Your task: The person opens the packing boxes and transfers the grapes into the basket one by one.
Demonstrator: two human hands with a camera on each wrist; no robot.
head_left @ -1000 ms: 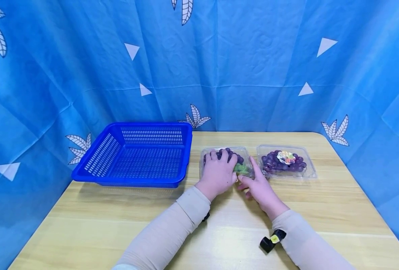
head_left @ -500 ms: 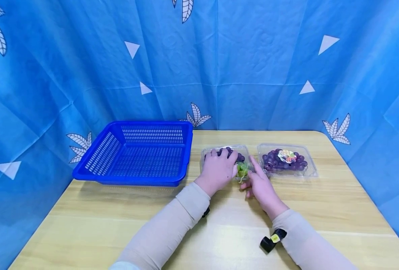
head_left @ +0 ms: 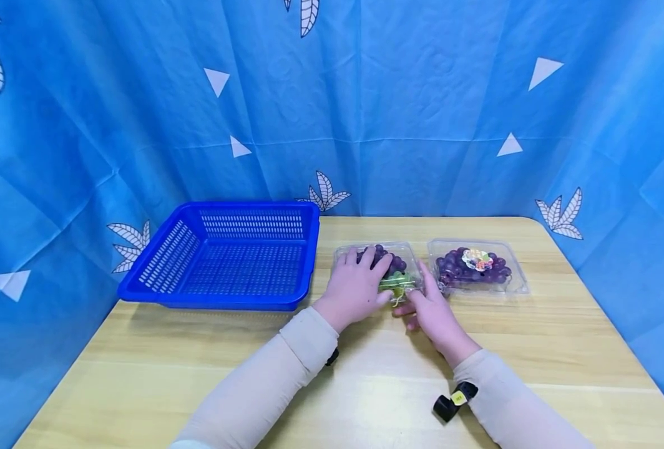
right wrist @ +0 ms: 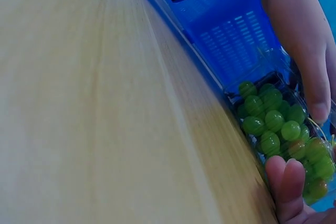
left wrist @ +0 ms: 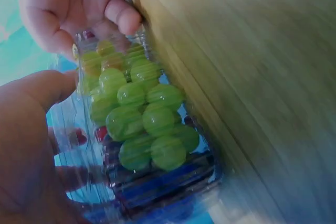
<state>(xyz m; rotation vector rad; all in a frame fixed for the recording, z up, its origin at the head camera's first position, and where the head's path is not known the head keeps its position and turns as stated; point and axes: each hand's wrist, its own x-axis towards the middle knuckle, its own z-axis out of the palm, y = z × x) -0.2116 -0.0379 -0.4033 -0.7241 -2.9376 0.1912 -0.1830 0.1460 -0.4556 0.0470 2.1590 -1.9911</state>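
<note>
A clear plastic clamshell box (head_left: 410, 252) of grapes lies on the table between my hands. Purple grapes (head_left: 397, 265) fill its back, and green grapes (left wrist: 139, 108) show along its front side. My left hand (head_left: 354, 290) lies over the left part of the lid with spread fingers, its thumb near the front edge. At the box's right front corner is my right hand (head_left: 434, 315), index finger along the right side and thumb by the front edge. Its other fingers bend loosely below. In the right wrist view its fingertips (right wrist: 291, 182) are beside the green grapes.
Just right of my right hand lies a second clear clamshell box (head_left: 513, 287) with purple grapes and a round fruit sticker (head_left: 477, 259). A blue plastic basket (head_left: 219, 304) with slotted walls stands left of the boxes. A blue curtain (head_left: 422, 112) hangs behind the wooden table (head_left: 377, 399).
My left hand has shifted slightly left and its fingers and thumb have spread, uncovering more of the grapes. The right hand stays at the box's corner with only small movement.
</note>
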